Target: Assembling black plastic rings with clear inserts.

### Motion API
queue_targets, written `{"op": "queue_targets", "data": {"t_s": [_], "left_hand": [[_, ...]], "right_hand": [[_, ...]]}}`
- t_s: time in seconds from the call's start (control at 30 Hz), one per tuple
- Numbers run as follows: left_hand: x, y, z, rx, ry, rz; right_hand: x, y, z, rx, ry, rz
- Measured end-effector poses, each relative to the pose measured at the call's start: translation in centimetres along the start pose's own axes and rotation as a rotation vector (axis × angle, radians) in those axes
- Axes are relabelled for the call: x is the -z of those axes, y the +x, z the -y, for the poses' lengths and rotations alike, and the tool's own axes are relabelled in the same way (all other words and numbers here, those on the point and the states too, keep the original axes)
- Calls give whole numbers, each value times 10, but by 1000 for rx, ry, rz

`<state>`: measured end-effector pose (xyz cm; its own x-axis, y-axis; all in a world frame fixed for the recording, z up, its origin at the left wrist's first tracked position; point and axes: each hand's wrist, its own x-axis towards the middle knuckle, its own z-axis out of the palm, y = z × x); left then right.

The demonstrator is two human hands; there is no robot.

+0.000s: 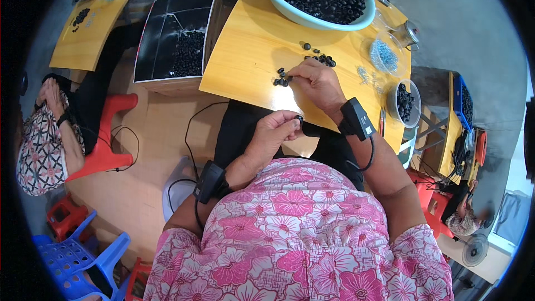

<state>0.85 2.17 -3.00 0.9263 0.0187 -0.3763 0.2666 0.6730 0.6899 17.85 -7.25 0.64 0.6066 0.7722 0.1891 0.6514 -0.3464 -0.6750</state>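
Head view: a person in a pink-and-white flowered top (301,228) is at a yellow desk (239,50); clock directions run from the right hand (316,82).
Left hand (274,135): at 7 o'clock, by the desk's near edge, thumb and forefinger pinching a small black piece (299,118).
Right hand: over the desk, fingertips drawn together beside a loose cluster (281,82) of black pieces at 9 o'clock; cannot tell whether one is gripped.
Far pile (329,61): more black pieces, just beyond that hand at 12 o'clock.
Basin (305,22): pale blue, full of black pieces, further off at 12 o'clock.
Dish (401,58): clear, holding pale blue bits, 2 o'clock.
Tub (417,103): clear, with black pieces, between 3 and 4 o'clock.
Box (173,85): holding black pieces, beside the desk at 10 o'clock.
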Motion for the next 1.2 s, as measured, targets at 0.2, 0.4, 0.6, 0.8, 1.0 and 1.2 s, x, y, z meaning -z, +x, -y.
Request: {"op": "queue_targets", "data": {"t_s": [0.2,0.4,0.6,0.8,1.0,1.2], "left_hand": [[2,3,3,-22,-19,13],[1,3,4,-29,1,2],[-3,1,3,-18,65,41],[-6,-1,5,-47,127,34],[-11,-3,8,-82,154,-4],[-20,-6,9,-109,133,48]], "right_hand": [[1,1,1,83,-104,18],[8,-17,-7,85,-11,69],[10,-52,-3,-437,613,78],[14,-80,5,-425,711,29],[27,-95,24,-426,678,51],[30,-105,26,-499,732,83]]}}
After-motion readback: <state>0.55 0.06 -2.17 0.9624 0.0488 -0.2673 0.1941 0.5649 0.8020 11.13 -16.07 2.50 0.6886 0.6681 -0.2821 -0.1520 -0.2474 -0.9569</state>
